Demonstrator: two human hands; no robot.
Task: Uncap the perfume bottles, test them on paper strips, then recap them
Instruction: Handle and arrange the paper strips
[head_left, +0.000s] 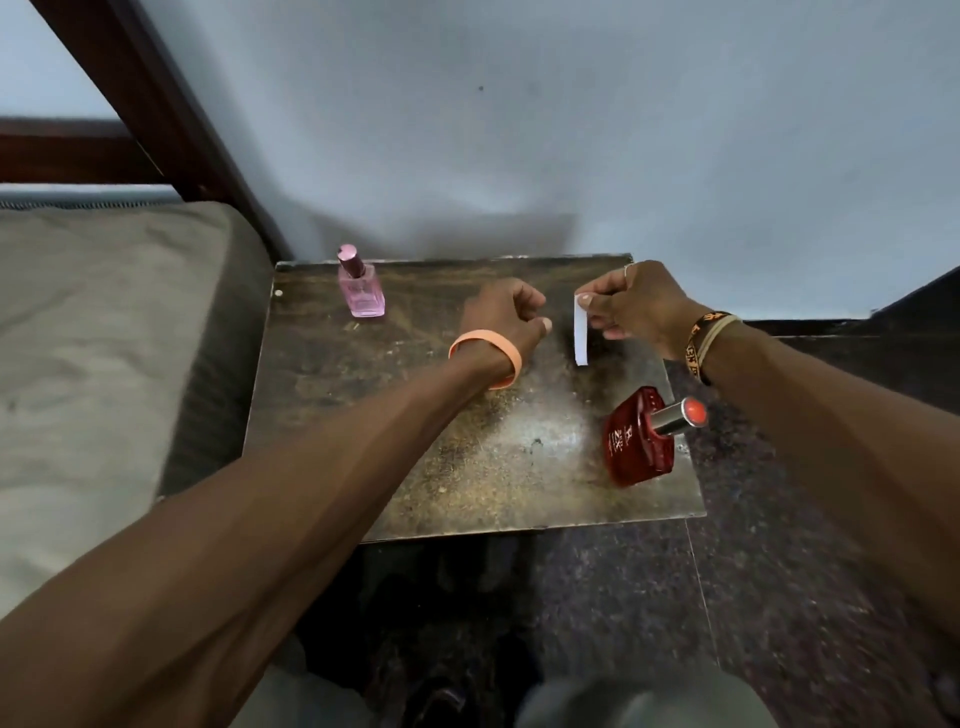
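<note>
A small pink perfume bottle (360, 290) with its pink cap on stands at the back left of the worn table (415, 467). A red perfume bottle (638, 441) with a silver, red-topped cap stands capped near the table's right edge. My right hand (631, 306) pinches the top of a white paper strip (580, 332), which hangs down above the table's back. Just left of the strip, my left hand (506, 317) is curled loosely, fingers closed, with nothing visible in it.
A grey wall rises right behind the table. A bed with a beige mattress (104, 338) and dark wooden frame (171, 130) adjoins the table's left side. Dark speckled floor (779, 597) lies to the right and in front.
</note>
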